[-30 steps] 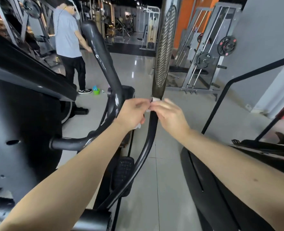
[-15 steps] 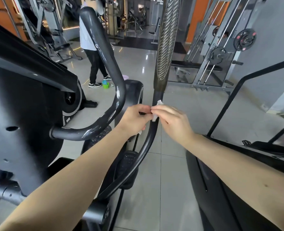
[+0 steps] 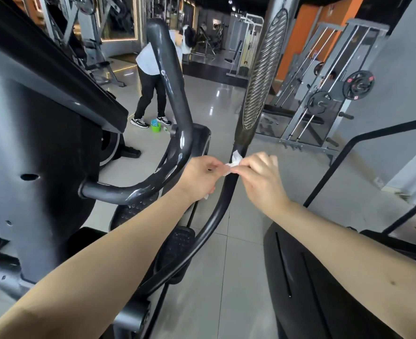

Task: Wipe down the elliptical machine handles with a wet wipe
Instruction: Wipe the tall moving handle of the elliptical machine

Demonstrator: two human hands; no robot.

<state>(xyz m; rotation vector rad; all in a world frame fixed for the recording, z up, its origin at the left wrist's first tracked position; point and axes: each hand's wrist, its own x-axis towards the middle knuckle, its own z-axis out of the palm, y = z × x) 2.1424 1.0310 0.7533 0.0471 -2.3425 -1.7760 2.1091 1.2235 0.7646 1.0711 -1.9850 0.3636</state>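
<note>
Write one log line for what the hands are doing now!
left hand: pinches wet wipe | right hand: pinches wet wipe | wet wipe: at handle bar, contact unclear

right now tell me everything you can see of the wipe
The wipe is small, white, thin and crumpled, mostly hidden by fingers. The left hand and right hand pinch it between them, right in front of the thin black bar. One corner pokes up above the fingertips; another scrap shows below the left hand. Whether it wraps the bar cannot be told.
</note>
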